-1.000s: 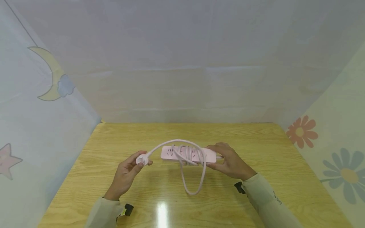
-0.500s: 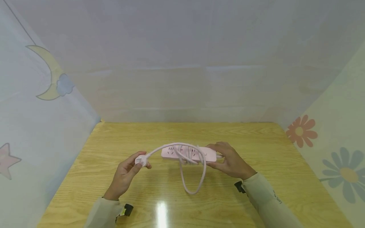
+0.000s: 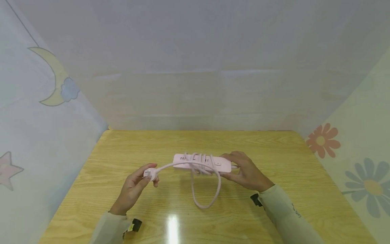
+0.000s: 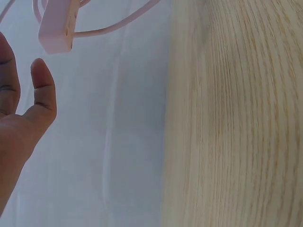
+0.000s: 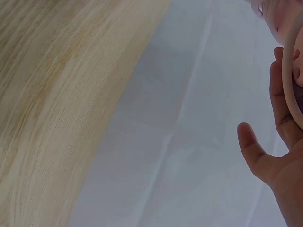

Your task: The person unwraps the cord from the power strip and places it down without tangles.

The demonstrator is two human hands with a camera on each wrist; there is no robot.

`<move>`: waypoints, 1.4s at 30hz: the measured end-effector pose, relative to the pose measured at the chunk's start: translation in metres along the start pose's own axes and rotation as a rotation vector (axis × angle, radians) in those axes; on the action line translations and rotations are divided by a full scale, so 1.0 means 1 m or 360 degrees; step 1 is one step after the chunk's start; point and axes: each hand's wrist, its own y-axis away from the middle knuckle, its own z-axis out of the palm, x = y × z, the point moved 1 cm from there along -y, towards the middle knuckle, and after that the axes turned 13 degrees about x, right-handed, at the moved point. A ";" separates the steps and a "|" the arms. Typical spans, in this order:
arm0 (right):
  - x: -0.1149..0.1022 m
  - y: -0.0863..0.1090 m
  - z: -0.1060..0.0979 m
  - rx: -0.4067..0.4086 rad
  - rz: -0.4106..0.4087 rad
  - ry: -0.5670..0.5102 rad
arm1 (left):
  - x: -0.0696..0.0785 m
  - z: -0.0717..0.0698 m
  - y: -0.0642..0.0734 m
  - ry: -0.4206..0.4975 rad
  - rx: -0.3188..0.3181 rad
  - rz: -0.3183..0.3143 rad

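In the head view my left hand (image 3: 129,193) pinches the white plug (image 3: 150,174) between thumb and fingers. My right hand (image 3: 248,173) grips the right end of a pale pink power strip (image 3: 224,165), which lies level across the view over the table. Its cord (image 3: 170,165) is wound several times around the strip's middle. From the plug the cord runs across the strip's face, then hangs below in one loose loop. The left wrist view shows the strip's far end (image 4: 54,35) beyond the thumb; the plug is hidden there. In the right wrist view, cord passes before the fingers (image 5: 279,101).
A wood-grain table (image 3: 146,217) lies beneath both hands. Pale cloth walls enclose it at the back (image 3: 195,101) and at both sides, printed with a moon (image 3: 55,78) and flowers (image 3: 373,187). A dark wrist mount (image 3: 256,200) sits by the right sleeve.
The cord's arc between plug and strip has sunk from above the strip to across its face. The plug has shifted slightly left and tilted in my left hand. My right hand stays nearly still.
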 end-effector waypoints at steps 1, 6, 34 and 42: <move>0.000 0.000 0.000 0.0005 0.0001 0.0004 | 0.000 0.000 0.001 0.0005 -0.0010 -0.0003; 0.001 -0.001 0.000 0.0041 -0.0010 0.0005 | -0.001 -0.001 0.004 0.0039 -0.0074 -0.0016; 0.004 0.003 -0.002 0.0120 -0.0028 0.0027 | -0.001 -0.010 0.017 -0.0077 -0.0157 -0.0211; 0.004 0.004 -0.002 0.0135 -0.0032 0.0020 | -0.003 -0.011 0.019 -0.0118 -0.0202 -0.0256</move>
